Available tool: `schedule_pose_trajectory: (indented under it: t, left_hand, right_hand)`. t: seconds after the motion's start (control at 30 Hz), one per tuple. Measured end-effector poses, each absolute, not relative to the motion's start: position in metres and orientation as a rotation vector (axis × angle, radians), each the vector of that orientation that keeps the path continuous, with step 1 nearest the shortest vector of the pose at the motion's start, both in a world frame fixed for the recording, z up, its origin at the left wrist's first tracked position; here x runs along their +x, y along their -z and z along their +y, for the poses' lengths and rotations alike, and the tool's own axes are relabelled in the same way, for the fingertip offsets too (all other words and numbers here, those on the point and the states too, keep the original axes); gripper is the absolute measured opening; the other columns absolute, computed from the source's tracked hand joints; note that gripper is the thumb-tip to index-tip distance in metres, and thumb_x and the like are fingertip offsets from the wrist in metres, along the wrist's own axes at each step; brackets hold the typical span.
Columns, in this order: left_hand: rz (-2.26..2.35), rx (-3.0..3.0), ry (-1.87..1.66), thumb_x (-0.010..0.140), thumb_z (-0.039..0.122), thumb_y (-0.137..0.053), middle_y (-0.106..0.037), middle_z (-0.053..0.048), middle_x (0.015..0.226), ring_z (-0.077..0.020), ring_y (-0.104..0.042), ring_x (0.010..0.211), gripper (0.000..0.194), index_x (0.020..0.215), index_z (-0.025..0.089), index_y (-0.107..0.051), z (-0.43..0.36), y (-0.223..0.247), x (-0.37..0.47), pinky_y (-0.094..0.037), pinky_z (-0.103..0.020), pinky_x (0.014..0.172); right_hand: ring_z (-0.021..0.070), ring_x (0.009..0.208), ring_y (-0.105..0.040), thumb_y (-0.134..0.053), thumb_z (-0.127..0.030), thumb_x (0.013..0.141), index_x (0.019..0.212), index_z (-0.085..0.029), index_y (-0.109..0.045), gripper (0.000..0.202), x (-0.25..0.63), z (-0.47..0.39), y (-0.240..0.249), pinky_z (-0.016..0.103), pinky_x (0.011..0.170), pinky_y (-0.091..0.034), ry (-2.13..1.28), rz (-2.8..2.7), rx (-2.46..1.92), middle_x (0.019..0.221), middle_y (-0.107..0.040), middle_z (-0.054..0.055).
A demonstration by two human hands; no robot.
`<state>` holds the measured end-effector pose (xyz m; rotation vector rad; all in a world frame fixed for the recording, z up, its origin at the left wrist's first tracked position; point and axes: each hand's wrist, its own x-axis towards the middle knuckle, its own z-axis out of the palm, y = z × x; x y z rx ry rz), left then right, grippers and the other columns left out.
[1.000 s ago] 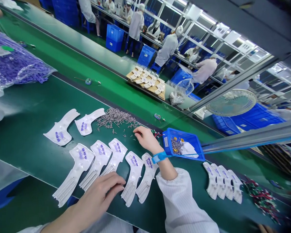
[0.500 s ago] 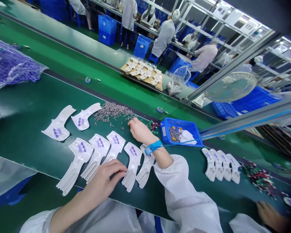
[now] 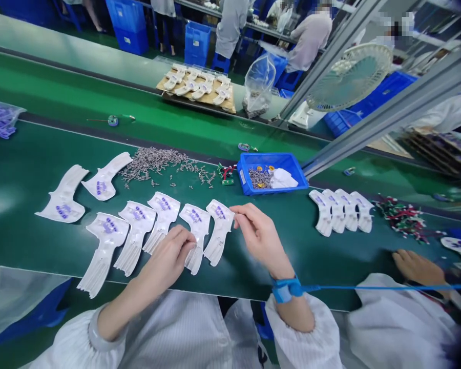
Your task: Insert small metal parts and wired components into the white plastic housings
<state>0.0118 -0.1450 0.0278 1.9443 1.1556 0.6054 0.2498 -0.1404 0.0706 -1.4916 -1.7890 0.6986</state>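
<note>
Shells (image 3: 218, 232) near illegible tray label (image 3: 242, 177).

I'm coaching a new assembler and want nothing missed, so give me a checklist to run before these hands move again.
1. Right hand at the rightmost white shell of the near row of five: ok, by its upper right edge.
2. Small part in the right fingertips: cannot tell.
3. Left hand clear of the shells: cannot tell; it overlaps them in view.
4. Metal parts all gathered: not ok, some lie scattered.
5. Blue strap around right wrist: ok.
6. Blue bin upright: ok.
</note>
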Motion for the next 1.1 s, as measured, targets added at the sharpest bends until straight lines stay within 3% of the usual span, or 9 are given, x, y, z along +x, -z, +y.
schedule_pose_trajectory:
  t: [0.23, 0.4, 0.53, 0.8, 1.1]
  left_hand:
    - [1.144, 1.997, -0.496, 0.097, 0.021, -0.039, -0.056, -0.003, 0.089, -0.0171, -0.057, 0.076, 0.021, 0.086, 0.020, -0.056, -0.141, -0.031, 0.016, -0.046, -0.031, 0.068]
    - [1.178, 2.046, -0.477, 0.095, 0.022, -0.041, -0.057, -0.002, 0.085, -0.0169, -0.057, 0.072, 0.020, 0.083, 0.020, -0.056, -0.138, -0.034, 0.019, -0.044, -0.030, 0.065]
    - [1.149, 2.097, -0.464, 0.094, 0.020, -0.041, -0.054, -0.001, 0.080, -0.0154, -0.054, 0.068, 0.020, 0.080, 0.020, -0.055, -0.135, -0.034, 0.020, -0.042, -0.028, 0.063]
    - [1.092, 2.032, -0.508, 0.089, 0.012, -0.044, -0.055, 0.002, 0.075, -0.0152, -0.053, 0.069, 0.014, 0.082, 0.020, -0.053, -0.128, -0.033, 0.021, -0.041, -0.027, 0.063]
    - [1.050, 1.977, -0.584, 0.090, 0.006, -0.040, -0.057, 0.001, 0.081, -0.0161, -0.055, 0.076, 0.020, 0.086, 0.020, -0.053, -0.132, -0.029, 0.020, -0.041, -0.027, 0.067]
  right_hand:
    - [0.0169, 0.076, -0.063, -0.044, -0.026, 0.100, 0.100, -0.022, -0.062, 0.018, 0.251, -0.173, -0.062, 0.032, 0.075, -0.050, -0.769, -1.618, -1.496, 0.083, -0.064, 0.003]
    - [0.0184, 0.083, -0.063, -0.049, -0.026, 0.098, 0.091, -0.022, -0.064, 0.018, 0.240, -0.178, -0.058, 0.031, 0.074, -0.050, -0.799, -1.635, -1.455, 0.092, -0.067, 0.006]
    - [0.0162, 0.074, -0.059, -0.055, -0.025, 0.094, 0.083, -0.022, -0.065, 0.015, 0.230, -0.178, -0.050, 0.028, 0.064, -0.047, -0.909, -1.597, -1.491, 0.084, -0.065, 0.004]
    - [0.0107, 0.053, -0.059, -0.058, -0.019, 0.084, 0.077, -0.019, -0.065, 0.009, 0.208, -0.165, -0.040, 0.021, 0.051, -0.046, -1.561, -1.391, -1.518, 0.060, -0.060, -0.003]
    - [0.0073, 0.042, -0.055, -0.051, -0.018, 0.084, 0.074, -0.018, -0.058, 0.012, 0.200, -0.144, -0.044, 0.017, 0.043, -0.041, -1.635, -1.594, -1.622, 0.060, -0.059, -0.004]
